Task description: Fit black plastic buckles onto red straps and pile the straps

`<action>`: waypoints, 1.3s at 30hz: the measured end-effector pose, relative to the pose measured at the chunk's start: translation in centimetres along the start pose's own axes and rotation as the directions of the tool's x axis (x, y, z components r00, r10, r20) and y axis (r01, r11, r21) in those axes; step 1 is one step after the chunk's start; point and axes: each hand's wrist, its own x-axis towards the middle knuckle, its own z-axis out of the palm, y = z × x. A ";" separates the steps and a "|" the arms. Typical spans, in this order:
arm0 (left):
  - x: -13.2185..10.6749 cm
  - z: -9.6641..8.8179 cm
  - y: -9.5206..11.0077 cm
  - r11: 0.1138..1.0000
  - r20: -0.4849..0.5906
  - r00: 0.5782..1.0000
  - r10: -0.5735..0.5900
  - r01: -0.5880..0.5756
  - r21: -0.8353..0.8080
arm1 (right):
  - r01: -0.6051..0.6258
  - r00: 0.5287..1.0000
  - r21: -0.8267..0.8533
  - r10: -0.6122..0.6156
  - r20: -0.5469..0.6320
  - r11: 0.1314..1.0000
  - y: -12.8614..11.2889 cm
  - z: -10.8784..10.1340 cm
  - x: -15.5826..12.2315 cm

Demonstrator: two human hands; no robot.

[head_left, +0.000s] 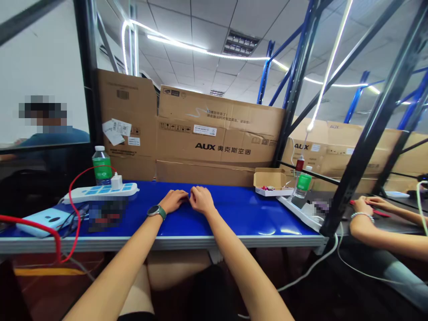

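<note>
My left hand, with a dark round watch on its wrist, rests low over the blue tabletop. Right beside it is my right hand, and the fingertips of the two nearly meet. Both hands have their fingers curled in and closed. Whatever they may be holding is hidden behind the fingers or too small to make out.
On the left are a power strip with a white charger, a green-labelled bottle, a light blue phone-shaped case and a red cable. Rightward stand a small open carton and another power strip. A co-worker's hands are farther right.
</note>
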 end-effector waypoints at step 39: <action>0.1 -1.9 3.0 0.987 -0.123 0.989 0.076 -0.057 0.150 | -0.347 0.934 0.464 0.345 0.093 0.815 2.2 3.9 -0.8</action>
